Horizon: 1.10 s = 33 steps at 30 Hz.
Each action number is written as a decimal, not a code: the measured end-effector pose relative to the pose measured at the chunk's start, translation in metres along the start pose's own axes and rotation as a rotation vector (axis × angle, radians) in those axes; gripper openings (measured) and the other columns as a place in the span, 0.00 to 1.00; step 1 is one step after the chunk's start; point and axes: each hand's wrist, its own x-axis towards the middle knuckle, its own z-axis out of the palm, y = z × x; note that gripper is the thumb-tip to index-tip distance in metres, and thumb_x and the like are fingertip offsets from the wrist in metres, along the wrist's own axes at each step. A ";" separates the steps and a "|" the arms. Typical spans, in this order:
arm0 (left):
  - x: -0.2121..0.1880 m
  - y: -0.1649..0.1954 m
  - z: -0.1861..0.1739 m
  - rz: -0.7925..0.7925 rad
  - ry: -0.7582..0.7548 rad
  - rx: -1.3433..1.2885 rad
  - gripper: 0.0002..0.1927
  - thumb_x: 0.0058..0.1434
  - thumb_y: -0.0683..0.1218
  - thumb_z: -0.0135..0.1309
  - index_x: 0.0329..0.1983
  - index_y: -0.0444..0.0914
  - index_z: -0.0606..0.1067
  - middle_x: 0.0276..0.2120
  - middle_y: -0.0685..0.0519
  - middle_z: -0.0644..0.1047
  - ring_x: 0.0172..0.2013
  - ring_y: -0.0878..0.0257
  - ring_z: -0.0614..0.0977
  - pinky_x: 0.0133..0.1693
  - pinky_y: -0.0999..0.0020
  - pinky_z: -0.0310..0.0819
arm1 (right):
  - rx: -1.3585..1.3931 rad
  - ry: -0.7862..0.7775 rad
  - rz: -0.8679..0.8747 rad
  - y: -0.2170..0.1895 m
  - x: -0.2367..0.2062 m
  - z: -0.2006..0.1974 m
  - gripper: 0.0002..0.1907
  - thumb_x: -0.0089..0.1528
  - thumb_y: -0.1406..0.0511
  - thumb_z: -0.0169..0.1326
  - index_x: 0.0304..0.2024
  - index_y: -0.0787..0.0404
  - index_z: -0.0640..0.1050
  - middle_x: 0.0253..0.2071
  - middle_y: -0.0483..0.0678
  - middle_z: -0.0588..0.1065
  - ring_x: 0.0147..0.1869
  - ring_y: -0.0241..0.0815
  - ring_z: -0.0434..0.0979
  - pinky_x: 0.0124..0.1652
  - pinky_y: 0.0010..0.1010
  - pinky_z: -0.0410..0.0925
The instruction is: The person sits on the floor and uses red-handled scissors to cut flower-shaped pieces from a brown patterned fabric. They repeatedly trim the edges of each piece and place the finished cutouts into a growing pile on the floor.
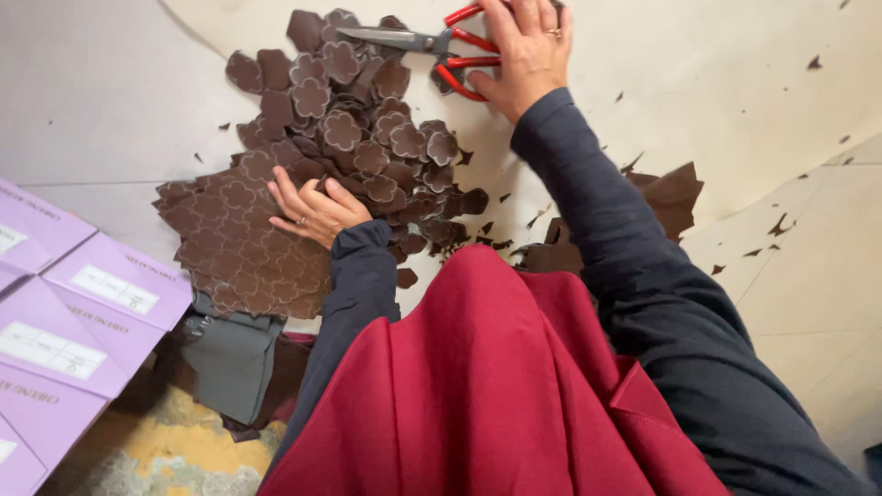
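A pale worktable (735,110) fills the frame, littered with dark offcuts, with lilac boxes (83,312) stacked at the lower left. Much of the cutting looks done: a heap of brown flower-shaped pieces (358,119) lies at the upper middle. A good part seems left, since the brown patterned sheet (239,248) at centre left still shows many flower outlines uncut. The left hand (312,209) lies open and flat, fingers spread, pressing the sheet's right edge, just below the heap. The right hand (524,50), at the top of the frame, closes around the red handles of the scissors (432,41), whose blades point left across the heap's top. A red garment (496,386) fills the lower middle.
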 end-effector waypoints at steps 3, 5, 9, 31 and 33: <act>0.006 -0.007 0.005 0.021 0.026 0.022 0.16 0.78 0.54 0.36 0.48 0.40 0.70 0.72 0.48 0.62 0.75 0.48 0.60 0.72 0.29 0.40 | -0.010 0.013 0.124 -0.004 -0.016 0.031 0.42 0.46 0.57 0.76 0.60 0.52 0.70 0.52 0.50 0.67 0.57 0.53 0.69 0.60 0.59 0.58; 0.010 -0.010 0.008 0.024 0.030 0.028 0.16 0.78 0.54 0.35 0.48 0.40 0.70 0.72 0.48 0.63 0.74 0.49 0.61 0.71 0.29 0.40 | 0.124 -0.010 0.193 -0.005 -0.019 0.041 0.38 0.49 0.61 0.74 0.58 0.55 0.70 0.52 0.54 0.65 0.55 0.55 0.70 0.53 0.50 0.65; 0.025 -0.010 0.009 0.041 0.045 0.044 0.15 0.77 0.53 0.37 0.48 0.40 0.70 0.71 0.48 0.63 0.73 0.48 0.62 0.70 0.29 0.41 | 0.308 0.019 0.267 -0.008 -0.021 0.029 0.32 0.52 0.66 0.71 0.53 0.61 0.66 0.50 0.55 0.65 0.47 0.51 0.73 0.43 0.37 0.72; 0.112 0.056 -0.054 -0.002 -0.151 -0.710 0.25 0.70 0.61 0.47 0.61 0.41 0.69 0.64 0.52 0.68 0.66 0.52 0.67 0.66 0.30 0.37 | 1.774 0.903 0.466 -0.261 -0.518 -0.179 0.38 0.55 0.74 0.55 0.69 0.59 0.66 0.55 0.52 0.69 0.43 0.39 0.69 0.50 0.30 0.69; 0.111 0.058 -0.063 0.112 -0.058 -0.955 0.24 0.68 0.58 0.53 0.57 0.36 0.70 0.58 0.46 0.72 0.57 0.53 0.75 0.59 0.46 0.63 | 1.679 0.948 0.572 -0.290 -0.532 -0.159 0.43 0.51 0.76 0.51 0.72 0.62 0.64 0.56 0.51 0.68 0.48 0.44 0.72 0.51 0.37 0.70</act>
